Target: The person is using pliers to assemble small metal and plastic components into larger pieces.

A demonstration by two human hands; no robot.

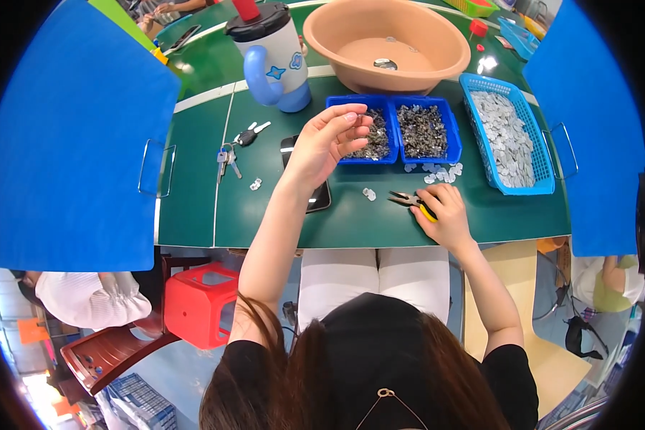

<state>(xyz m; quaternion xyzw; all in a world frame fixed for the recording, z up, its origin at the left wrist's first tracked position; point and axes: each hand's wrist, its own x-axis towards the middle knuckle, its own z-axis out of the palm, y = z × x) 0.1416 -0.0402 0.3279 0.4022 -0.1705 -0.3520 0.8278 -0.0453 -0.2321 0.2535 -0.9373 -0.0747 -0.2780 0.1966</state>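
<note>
My left hand (pixel 328 143) hangs above the left compartment of a blue two-part box (pixel 396 129). Its thumb and fingers are curled together, and whatever may be between the tips is too small to name. Small dark metal pieces (pixel 424 132) fill both compartments. Low at the table's front, my right hand (pixel 446 218) is closed round yellow-handled pliers (pixel 404 198), whose jaws point left. Small clear pieces (pixel 369 193) lie just left of the pliers, and several more (pixel 443 174) lie beyond that hand, beside the box.
A light-blue basket (pixel 545 158) of flat, pale pieces stands at right. Behind the box is a large tan basin (pixel 401 39), with a handled tumbler (pixel 283 61) to its left. Keys (pixel 247 136) and a phone (pixel 319 198) lie at left. Blue panels (pixel 79 136) flank the green table (pixel 265 226).
</note>
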